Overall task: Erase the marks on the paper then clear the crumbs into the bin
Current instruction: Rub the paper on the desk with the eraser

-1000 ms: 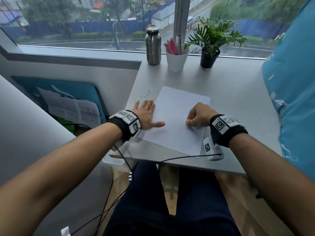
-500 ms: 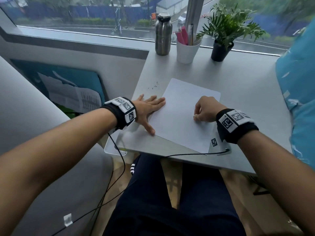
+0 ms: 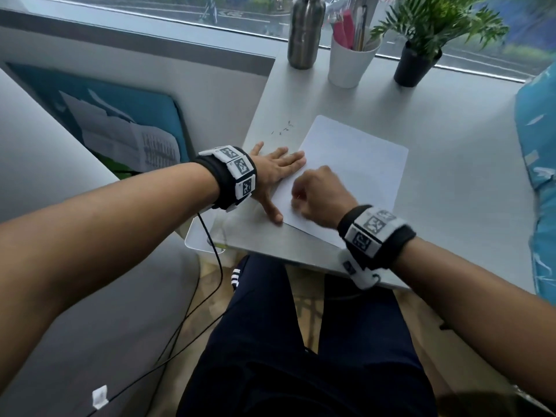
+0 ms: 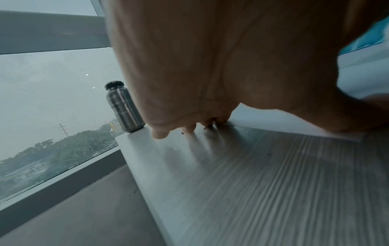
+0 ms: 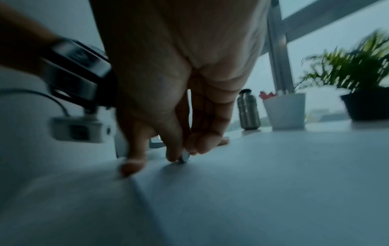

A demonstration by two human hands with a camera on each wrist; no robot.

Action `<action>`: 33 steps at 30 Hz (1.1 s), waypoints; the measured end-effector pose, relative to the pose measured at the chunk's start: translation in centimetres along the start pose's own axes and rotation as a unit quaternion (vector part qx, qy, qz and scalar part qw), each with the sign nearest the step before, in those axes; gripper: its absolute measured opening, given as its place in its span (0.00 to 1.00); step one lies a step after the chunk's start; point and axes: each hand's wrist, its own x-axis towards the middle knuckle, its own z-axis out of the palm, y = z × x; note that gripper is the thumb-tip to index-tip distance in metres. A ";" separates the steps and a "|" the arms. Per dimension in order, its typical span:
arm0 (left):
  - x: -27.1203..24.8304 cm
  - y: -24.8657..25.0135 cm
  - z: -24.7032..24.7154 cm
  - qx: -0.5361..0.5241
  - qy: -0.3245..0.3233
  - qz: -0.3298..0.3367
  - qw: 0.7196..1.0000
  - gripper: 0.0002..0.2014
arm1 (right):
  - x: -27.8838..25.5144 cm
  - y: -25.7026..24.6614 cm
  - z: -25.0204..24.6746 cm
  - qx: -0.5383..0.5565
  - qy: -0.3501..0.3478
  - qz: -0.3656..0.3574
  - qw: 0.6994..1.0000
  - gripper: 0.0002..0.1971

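A white sheet of paper (image 3: 358, 164) lies on the grey desk (image 3: 451, 130). My left hand (image 3: 275, 173) lies flat with straight fingers on the paper's left edge, thumb stretched toward me. My right hand (image 3: 319, 197) is curled over the paper's near left part and pinches a small white eraser (image 5: 185, 157) between thumb and fingers, its tip down on the sheet (image 5: 273, 183). A few dark eraser crumbs (image 3: 284, 129) sit on the desk just beyond my left hand. Marks on the paper are too faint to make out.
At the back of the desk stand a steel bottle (image 3: 305, 31), a white cup of pens (image 3: 350, 58) and a potted plant (image 3: 419, 49). A translucent white bin rim (image 3: 200, 239) shows below the desk's left front corner. Teal fabric (image 3: 538, 164) is on the right.
My right hand has moved left across the paper toward my left hand, still holding the eraser. My left hand has stayed flat on the paper's left edge. The head view has tilted down.
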 end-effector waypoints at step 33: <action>-0.4 0.6 -0.3 0.003 -0.004 -0.009 1.000 0.77 | 1.9 1.8 -2.5 0.042 0.020 0.039 0.998 0.05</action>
